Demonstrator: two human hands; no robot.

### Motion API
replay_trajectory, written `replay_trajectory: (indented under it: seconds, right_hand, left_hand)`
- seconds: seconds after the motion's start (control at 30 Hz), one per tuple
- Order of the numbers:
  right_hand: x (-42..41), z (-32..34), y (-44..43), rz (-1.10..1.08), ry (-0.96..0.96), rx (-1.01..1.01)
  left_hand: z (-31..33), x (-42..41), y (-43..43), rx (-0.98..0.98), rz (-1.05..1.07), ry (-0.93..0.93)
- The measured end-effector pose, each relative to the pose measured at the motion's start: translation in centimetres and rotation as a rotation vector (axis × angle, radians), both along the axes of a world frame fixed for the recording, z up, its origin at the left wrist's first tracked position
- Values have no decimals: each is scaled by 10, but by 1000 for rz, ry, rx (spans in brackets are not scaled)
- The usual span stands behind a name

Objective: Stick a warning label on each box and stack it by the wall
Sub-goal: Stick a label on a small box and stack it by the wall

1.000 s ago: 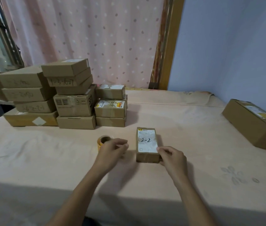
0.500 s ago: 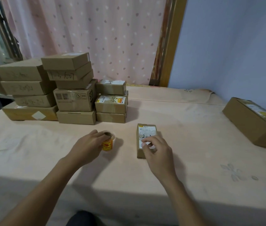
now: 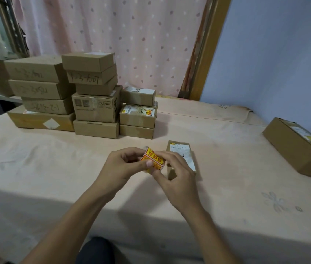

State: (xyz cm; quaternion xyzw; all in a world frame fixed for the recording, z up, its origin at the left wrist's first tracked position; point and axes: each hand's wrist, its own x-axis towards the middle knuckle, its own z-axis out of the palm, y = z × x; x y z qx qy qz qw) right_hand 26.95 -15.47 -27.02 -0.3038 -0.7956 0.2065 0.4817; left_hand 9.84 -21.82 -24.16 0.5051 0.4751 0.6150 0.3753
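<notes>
While both hands meet above the table (image 3: 55, 168), the left hand (image 3: 124, 166) grips the roll of warning labels (image 3: 153, 161), its thumb pressed on the printed face and its fingers curled round the far side. The right hand (image 3: 173, 174) pinches the same roll from the opposite side, fingertips on its yellow-and-red outer strip, so the roll sits between the two hands and clear of the cloth. Just beyond the right hand, and partly hidden by its knuckles, the small box (image 3: 181, 149) lies flat on the table with its white shipping label facing up. Farther out past the left hand, and off to its left, the stacked boxes (image 3: 93, 96) stand in several piles before the dotted curtain (image 3: 131, 35). Well away to the right of the right hand, a long box (image 3: 295, 147) with a yellow sticker on top lies by the blue wall (image 3: 274, 54).
</notes>
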Motion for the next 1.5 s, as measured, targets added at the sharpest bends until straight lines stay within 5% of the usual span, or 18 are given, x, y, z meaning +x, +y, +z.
replay_trajectory:
  seconds: [0.1,0.3,0.6,0.87,1.03,1.2,1.5]
  right_hand:
    - [4,7,-5,-23,42,-37]
    - [10,17,-14,13,-10,32]
    - [16,27,-19,-88,11,337]
    - [32,23,-10,-53,106,99]
    - [41,23,2,-145,91,116]
    - [47,20,17,-144,245,-244]
    - [59,-1,33,-154,255,-473]
  left_hand:
    - [-3,-9,-8,34,-33,138]
    - [-8,-14,-10,173,227,496]
    - [-4,4,-10,351,304,688]
    - [-7,6,-4,306,329,715]
    - [-11,4,-2,280,344,754]
    - [-23,-10,9,178,398,786]
    - [-60,-27,41,10,493,975]
